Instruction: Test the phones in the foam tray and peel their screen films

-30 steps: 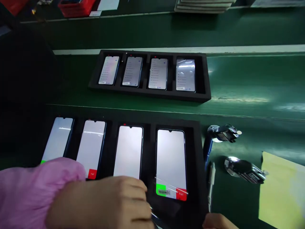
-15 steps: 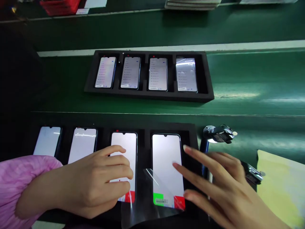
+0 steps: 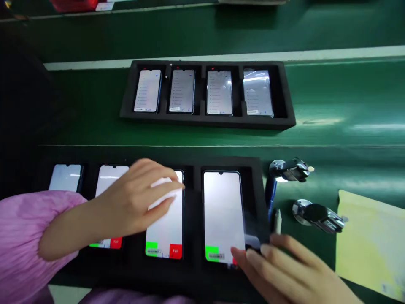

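Observation:
My left hand [image 3: 136, 200], below a pink sleeve, hovers over the third phone [image 3: 164, 236] in the near black foam tray [image 3: 193, 270]. Its bent fingers are apart around the upper part of the lit screen, with nothing visible in them. At the lower right of the fourth phone [image 3: 223, 211], my right hand [image 3: 278, 261] has its fingers bunched over the red corner of the screen. A faint, blurred clear film [image 3: 251, 240] shows at these fingers, and they appear closed on it. Two more phones, the first [image 3: 65, 179] and second [image 3: 109, 181], lie to the left, partly covered by my left arm.
Beyond lies another black foam tray [image 3: 202, 120] holding several lit phones. Right of the near tray are two shiny metal clip-like devices [image 3: 289, 169], a blue pen [image 3: 270, 194], a white pen-like stick [image 3: 278, 221] and a yellow sheet [image 3: 367, 240]. A red object [image 3: 76, 5] sits at the far left.
My left hand has risen a little, uncovering the bottom of the third phone. My right hand has moved down, its fingers drawing together. The clear film has gone from between the two near phones.

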A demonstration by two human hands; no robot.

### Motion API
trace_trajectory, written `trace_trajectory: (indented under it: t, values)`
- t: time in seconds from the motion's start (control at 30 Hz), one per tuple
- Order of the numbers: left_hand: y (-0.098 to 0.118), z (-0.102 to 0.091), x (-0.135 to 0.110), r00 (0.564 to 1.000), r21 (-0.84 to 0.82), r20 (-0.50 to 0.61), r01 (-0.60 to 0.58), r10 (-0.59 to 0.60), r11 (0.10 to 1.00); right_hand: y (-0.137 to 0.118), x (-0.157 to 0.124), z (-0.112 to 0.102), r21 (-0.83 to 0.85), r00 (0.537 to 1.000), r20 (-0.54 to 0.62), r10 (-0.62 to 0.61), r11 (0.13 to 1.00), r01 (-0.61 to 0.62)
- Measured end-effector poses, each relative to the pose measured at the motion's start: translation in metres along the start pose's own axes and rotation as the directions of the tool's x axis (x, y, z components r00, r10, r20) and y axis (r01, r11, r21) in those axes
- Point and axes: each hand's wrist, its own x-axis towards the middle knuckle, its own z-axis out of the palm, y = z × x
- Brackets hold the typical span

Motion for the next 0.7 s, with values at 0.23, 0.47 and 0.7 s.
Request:
trace_trajectory:
  t: [0.23,0.47,0.7]
  values:
    - [-0.019,-0.007,-0.031,0.960,0.366,-0.036,0.271,-0.278,0.890,0.059,0.082,0.007,0.478,0.811,-0.160,0.562,0.764,-0.434]
    - [-0.047,-0.010,-0.019,0.962,0.208,-0.116,0.268,-0.248,0.941,0.028,0.074,0.003,0.628,0.663,-0.160,0.732,0.593,-0.503]
    - [0.008,-0.034,-0.044,0.993,-0.143,0.069,0.103,-0.094,0.984,0.003,0.054,-0.005,0.558,0.831,0.077,0.551,0.667,-0.494]
